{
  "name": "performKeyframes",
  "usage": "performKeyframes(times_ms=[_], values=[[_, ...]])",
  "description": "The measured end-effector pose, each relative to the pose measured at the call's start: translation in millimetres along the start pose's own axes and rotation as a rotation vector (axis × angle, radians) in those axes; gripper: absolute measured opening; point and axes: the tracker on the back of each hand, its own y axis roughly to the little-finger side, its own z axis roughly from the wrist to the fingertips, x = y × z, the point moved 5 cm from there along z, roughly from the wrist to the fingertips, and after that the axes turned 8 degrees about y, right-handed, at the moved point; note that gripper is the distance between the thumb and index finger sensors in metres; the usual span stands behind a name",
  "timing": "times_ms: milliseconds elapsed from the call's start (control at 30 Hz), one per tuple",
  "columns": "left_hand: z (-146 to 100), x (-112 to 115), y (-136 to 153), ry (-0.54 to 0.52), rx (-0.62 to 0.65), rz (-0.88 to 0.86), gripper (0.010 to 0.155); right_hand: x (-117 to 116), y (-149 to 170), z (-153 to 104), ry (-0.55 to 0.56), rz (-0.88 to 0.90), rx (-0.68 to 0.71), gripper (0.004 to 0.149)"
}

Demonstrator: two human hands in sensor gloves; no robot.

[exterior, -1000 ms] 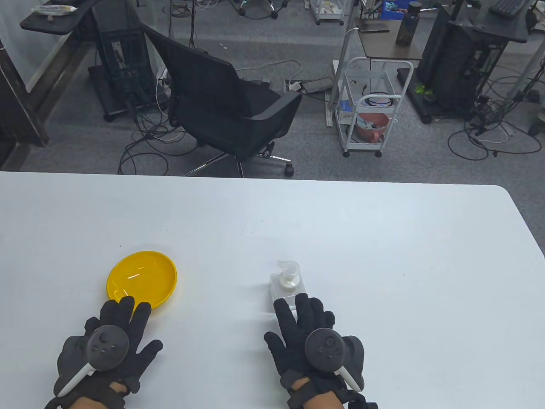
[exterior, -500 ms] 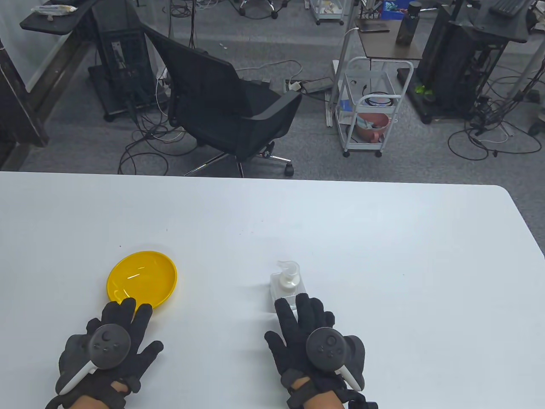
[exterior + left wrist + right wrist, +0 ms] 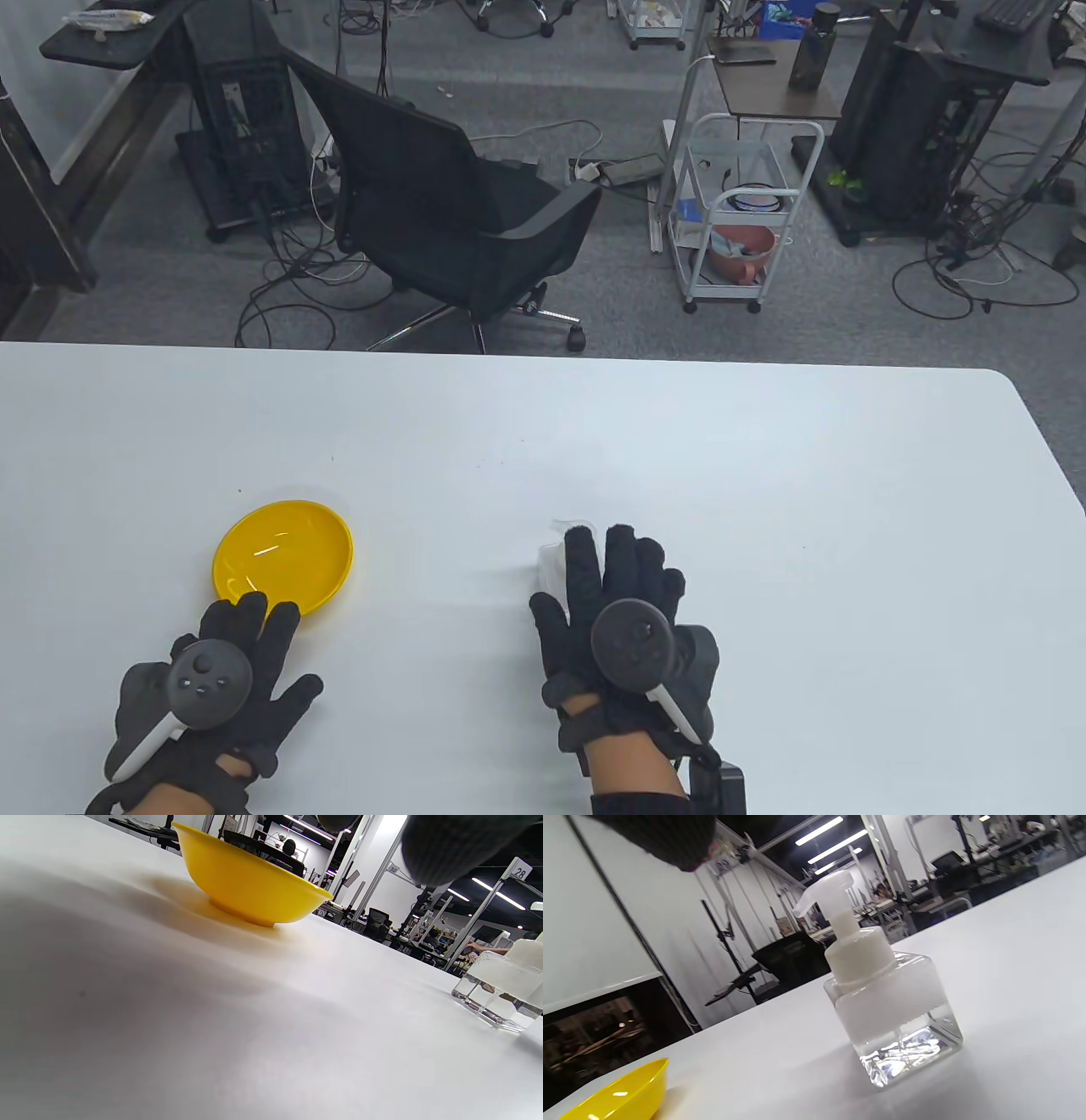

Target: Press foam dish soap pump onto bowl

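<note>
We are at the reach for the soap bottle [image 3: 882, 993], with nothing pumped yet: the yellow bowl [image 3: 282, 556] looks dry inside and the bottle stands apart from it on the white counter [image 3: 764, 475], off to the bowl's right. In the table view our right hand [image 3: 615, 594] lies above the bottle with its fingers [image 3: 584, 560] stretched flat and forward, covering most of it, so only a sliver of the clear body and the pump shows at the hand's left edge. The right wrist view shows the bottle upright, clear liquid low in it, the white pump head [image 3: 826, 891] unpressed, and a gloved fingertip up in the corner well clear of it; we judge the hand is spread wide and grips nothing. Whether any finger touches the bottle we cannot tell.

Our left hand [image 3: 221, 671] rests flat just short of the bowl, fingers spread, the tips at or just over the near rim; it holds nothing.

The nozzle does not point over the bowl. So the next move, as we judge it, calls for closing the right hand around the bottle, bringing it beside the bowl with the spout over the rim, then pressing the pump down while the left hand steadies the bowl.
</note>
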Motion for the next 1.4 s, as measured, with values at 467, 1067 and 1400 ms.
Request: performKeyframes(times_ms=[467, 1067, 1400], values=[[-0.9, -5.2, 6.1, 0.002, 0.007, -0.053, 0.080, -38.1, 19.4, 47.5, 0.001, -0.062, -0.185, 0.060], [-0.2, -5.9, 8.0, -0.001, -0.004, -0.050, 0.080, -7.3, -47.7, -13.9, -0.103, -0.024, 0.358, 0.059], [-0.2, -6.1, 8.1, -0.004, -0.011, -0.043, 0.080, -22.5, -59.4, -61.1, -0.167, 0.012, 0.515, 0.059]])
